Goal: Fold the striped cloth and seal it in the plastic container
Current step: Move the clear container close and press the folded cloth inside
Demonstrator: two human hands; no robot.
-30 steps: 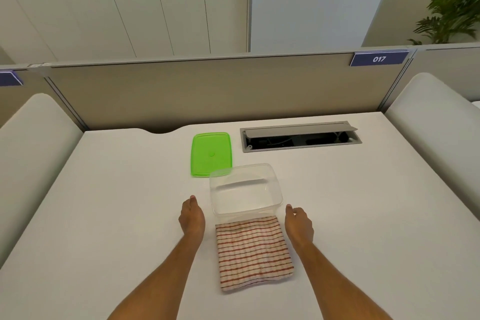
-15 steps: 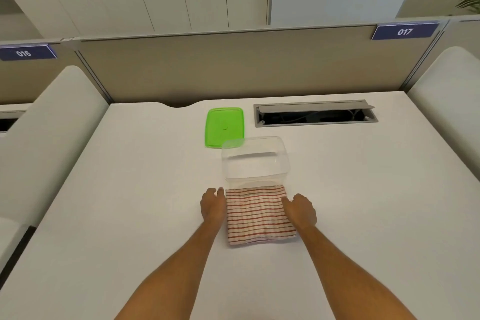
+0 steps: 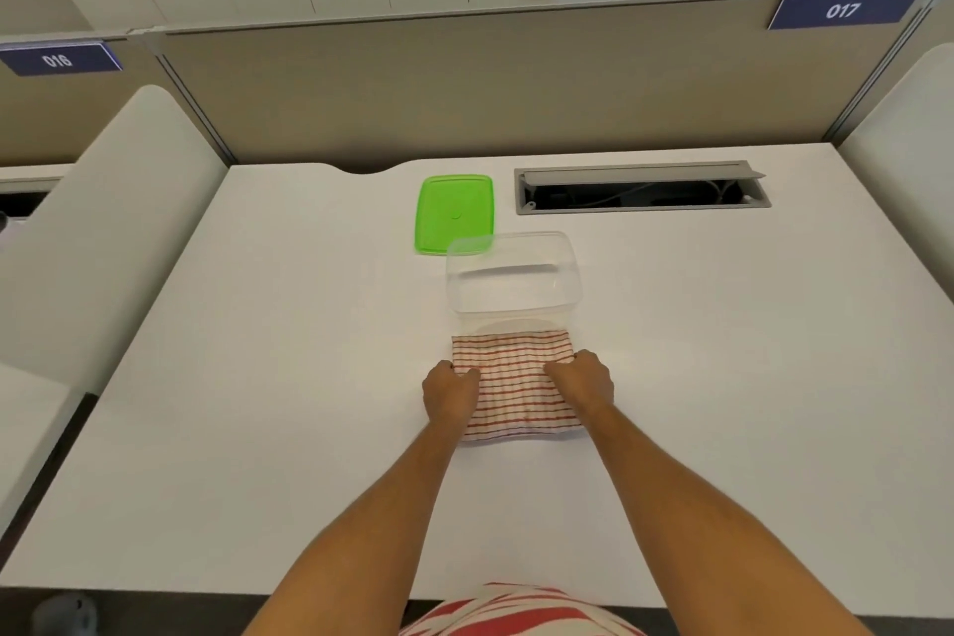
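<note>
1. The striped cloth (image 3: 516, 385), white with thin red lines, lies folded into a thick rectangular pad on the white surface (image 3: 258, 377), near the middle and toward the person's side.
2. The left hand (image 3: 448, 393) sits on the left edge of the cloth, its fingers (image 3: 467, 374) curled inward and closed over the fabric at that edge.
3. The right hand (image 3: 586, 382) sits on the right edge in the same way, its fingers (image 3: 560, 369) curled and gripping the fabric there; the cloth puckers slightly between the two hands.
4. Both forearms reach forward from the bottom of the view, and the knuckles face up, so how deep the fingertips go under the folds cannot be told.
5. The clear plastic container (image 3: 513, 274) stands upright and open, just beyond the far edge of the cloth; the cloth's far edge touches or nearly touches its near wall, and which of the two cannot be told.
6. The green lid (image 3: 454, 212) lies flat on the surface behind and to the left of the container, with the container's far left corner overlapping it in this view.
7. A grey cable tray (image 3: 640, 189), its flap raised, is set into the surface to the right of the lid, near the beige partition (image 3: 464, 88).
8. Number plates reading 016 (image 3: 58, 59) and 017 (image 3: 842, 9) are fixed to the partition top.
</note>
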